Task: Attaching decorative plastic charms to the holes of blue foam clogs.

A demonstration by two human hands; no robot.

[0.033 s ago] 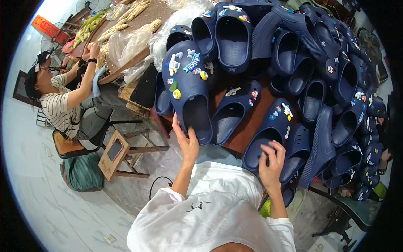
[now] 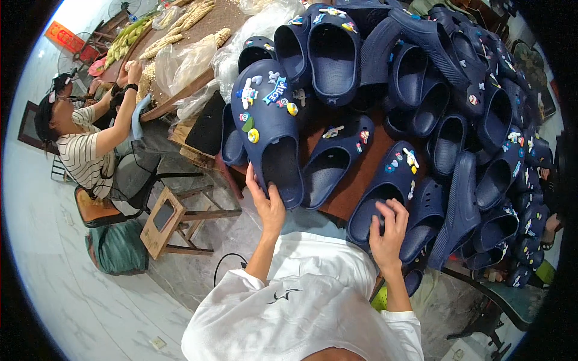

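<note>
A large navy clog (image 2: 265, 126) with several colourful charms on its top lies at the near edge of a brown table (image 2: 355, 174). My left hand (image 2: 268, 201) grips its heel end, fingers spread along the rim. My right hand (image 2: 388, 231) is curled over the heel rim of a second navy clog (image 2: 391, 180), which carries a few small charms. Between the two lies a third charm-decorated clog (image 2: 337, 159), touched by neither hand. Both forearms come out of white short sleeves at the bottom of the view.
A big heap of navy clogs (image 2: 475, 108) covers the table's back and right side. At the left a person in a striped shirt (image 2: 90, 150) sits working at the table beside clear plastic bags (image 2: 180, 60). A wooden stool (image 2: 165, 219) and green bag (image 2: 117, 246) stand on the tiled floor.
</note>
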